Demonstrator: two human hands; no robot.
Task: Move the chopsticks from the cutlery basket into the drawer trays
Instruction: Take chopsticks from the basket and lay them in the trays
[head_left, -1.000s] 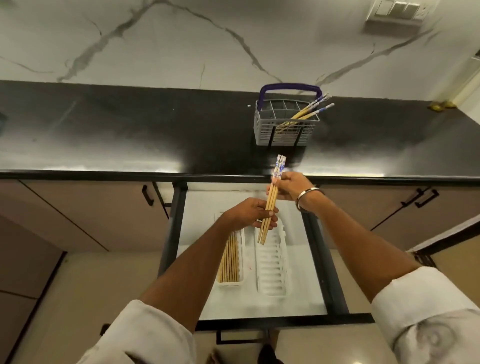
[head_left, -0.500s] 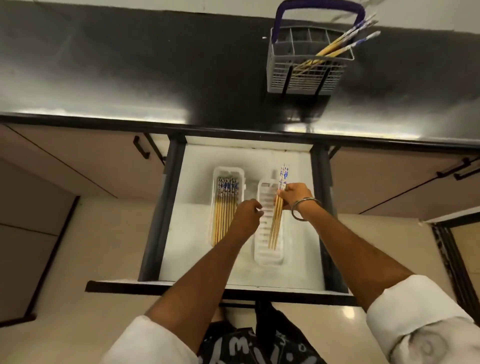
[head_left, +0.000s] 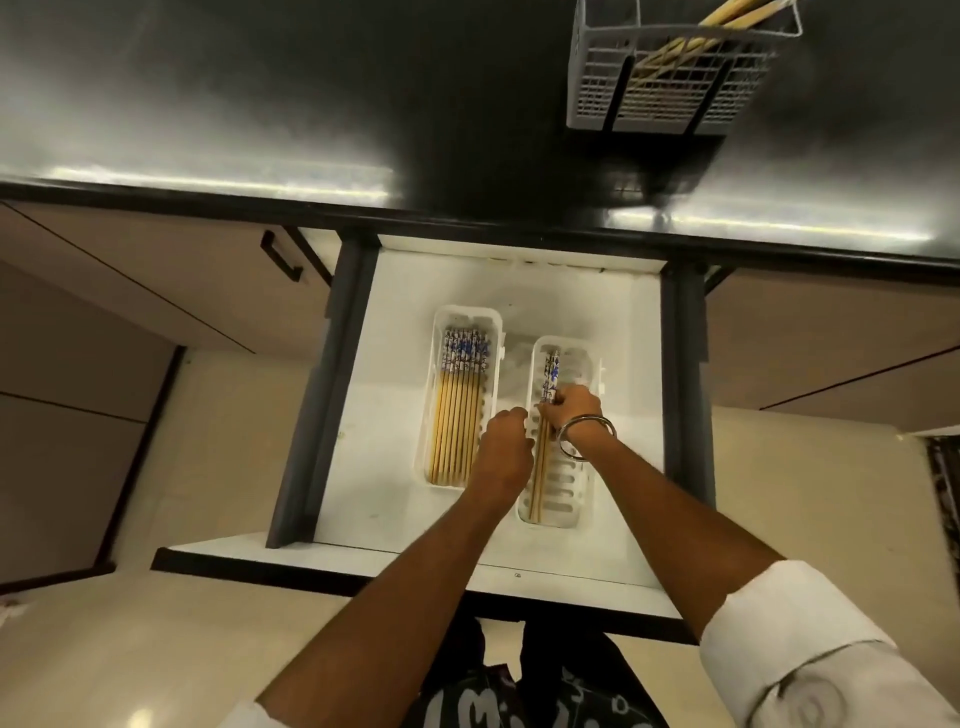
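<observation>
Looked straight down into an open white drawer (head_left: 395, 291) at the centre of the view, pulled out from under the edge of a black countertop (head_left: 311, 104) at 12 o'clock. Saw two white slotted trays side by side on the drawer floor, long sides running from 12 to 6.

Saw the left tray (head_left: 467, 314) filled with a neat row of stored chopsticks (head_left: 457, 415), blue-and-white patterned ends toward 12 o'clock and plain bamboo tips toward 6.

Had the right hand (head_left: 574, 410) clamped on a small bundle of held chopsticks (head_left: 549, 374) over the right tray (head_left: 576, 467), fingers closed round the sticks just below the patterned ends. Had those ends pointing to 12 o'clock and the tips to 6, along the tray's left side, the tips close to the tray's near end. Could not tell whether the bundle lay on the tray floor or just above it. Wore a metal bangle (head_left: 587, 431) on the right wrist, at 4 o'clock of the hand.

Had the left hand (head_left: 506, 441) at 9 o'clock of the bundle, just beside the right hand, knuckles up and fingers curled under at the right tray's left rim. Could not tell whether those fingers touched the sticks or gripped anything.

Saw the grey cutlery basket (head_left: 670, 98) standing on the countertop at 1 o'clock, well apart from the drawer and cut by the top edge, with basket chopsticks (head_left: 727, 15) leaning toward 2 o'clock inside it. Noted a dark cabinet handle (head_left: 280, 260) at 10 o'clock of the drawer.
</observation>
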